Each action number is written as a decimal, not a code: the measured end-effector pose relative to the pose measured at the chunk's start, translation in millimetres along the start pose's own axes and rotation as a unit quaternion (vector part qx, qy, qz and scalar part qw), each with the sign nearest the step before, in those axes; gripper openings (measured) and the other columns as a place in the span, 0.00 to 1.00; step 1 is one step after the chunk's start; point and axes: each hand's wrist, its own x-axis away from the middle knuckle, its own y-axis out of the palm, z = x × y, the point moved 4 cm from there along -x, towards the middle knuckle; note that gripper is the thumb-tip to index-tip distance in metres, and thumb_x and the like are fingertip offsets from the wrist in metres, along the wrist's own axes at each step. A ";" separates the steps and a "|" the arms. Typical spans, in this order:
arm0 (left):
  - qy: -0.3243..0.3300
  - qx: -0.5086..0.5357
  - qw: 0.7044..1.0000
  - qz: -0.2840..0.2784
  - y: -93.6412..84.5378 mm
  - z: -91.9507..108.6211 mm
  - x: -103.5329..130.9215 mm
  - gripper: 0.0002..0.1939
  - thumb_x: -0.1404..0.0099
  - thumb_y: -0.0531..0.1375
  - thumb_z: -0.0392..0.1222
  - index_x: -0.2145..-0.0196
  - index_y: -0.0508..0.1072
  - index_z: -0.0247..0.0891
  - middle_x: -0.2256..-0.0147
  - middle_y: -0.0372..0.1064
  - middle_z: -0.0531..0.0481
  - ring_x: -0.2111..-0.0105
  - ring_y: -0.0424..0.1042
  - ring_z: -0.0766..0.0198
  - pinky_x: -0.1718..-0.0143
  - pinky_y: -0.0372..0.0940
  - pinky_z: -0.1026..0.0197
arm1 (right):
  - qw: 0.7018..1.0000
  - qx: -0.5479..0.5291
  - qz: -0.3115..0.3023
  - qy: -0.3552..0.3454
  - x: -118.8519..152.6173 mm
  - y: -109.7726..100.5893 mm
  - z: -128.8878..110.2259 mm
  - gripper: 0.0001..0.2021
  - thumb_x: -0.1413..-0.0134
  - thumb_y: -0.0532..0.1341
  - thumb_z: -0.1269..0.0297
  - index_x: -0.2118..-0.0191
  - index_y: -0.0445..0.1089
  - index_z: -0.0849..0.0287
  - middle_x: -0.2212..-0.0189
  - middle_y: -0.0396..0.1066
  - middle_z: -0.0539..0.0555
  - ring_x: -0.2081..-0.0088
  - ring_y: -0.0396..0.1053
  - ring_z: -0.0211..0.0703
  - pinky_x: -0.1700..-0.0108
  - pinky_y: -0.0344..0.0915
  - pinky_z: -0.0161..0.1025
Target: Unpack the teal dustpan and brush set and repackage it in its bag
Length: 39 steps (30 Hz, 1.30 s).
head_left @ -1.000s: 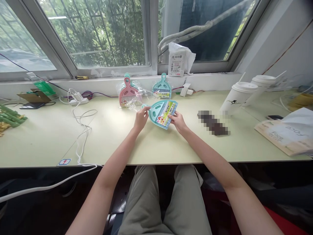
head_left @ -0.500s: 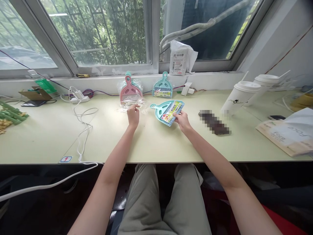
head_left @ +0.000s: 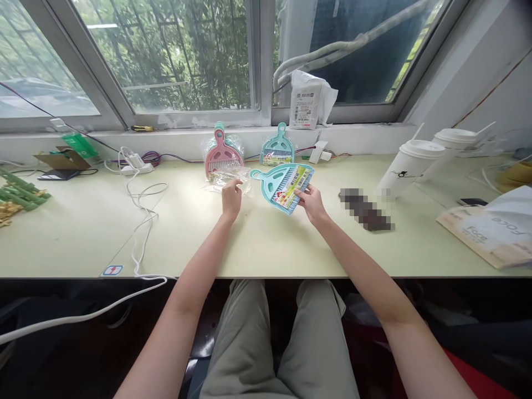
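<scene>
My right hand (head_left: 311,204) grips the wide edge of a turquoise dustpan-and-brush set (head_left: 272,182), thumb over its printed card label. The set is tilted above the desk, handle pointing left. My left hand (head_left: 231,199) is curled closed at the near side of a crumpled clear plastic bag (head_left: 222,178), which it appears to pinch; the fingertips are partly hidden. Behind the bag, a pink dustpan set (head_left: 223,152) in clear wrapping leans upright on a stack of turquoise ones. Another turquoise dustpan set (head_left: 277,145) with a label stands against the wall to the right.
On the right are a pixelated dark object (head_left: 366,209), white lidded cups (head_left: 409,163) and a tissue pack (head_left: 490,227). White cables (head_left: 143,221) and a power strip (head_left: 136,166) lie at left. A paper-wrapped package (head_left: 307,102) sits on the windowsill.
The turquoise dustpan set has tilted up, its handle swinging left and upward towards the plastic bag. My left hand has moved slightly to the right. The view has shifted a little.
</scene>
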 end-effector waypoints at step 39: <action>-0.248 0.554 0.773 -0.182 26.2 36.9 11.6 0.44 0.45 0.65 0.32 0.35 0.52 0.46 0.47 0.70 0.44 0.47 0.71 0.58 0.41 0.60 0.48 | 0.995 -0.090 -0.007 -0.044 -2.6 5.5 21.4 0.20 0.59 0.72 0.59 0.60 0.67 0.55 0.59 0.76 0.53 0.54 0.74 0.49 0.51 0.74 0.50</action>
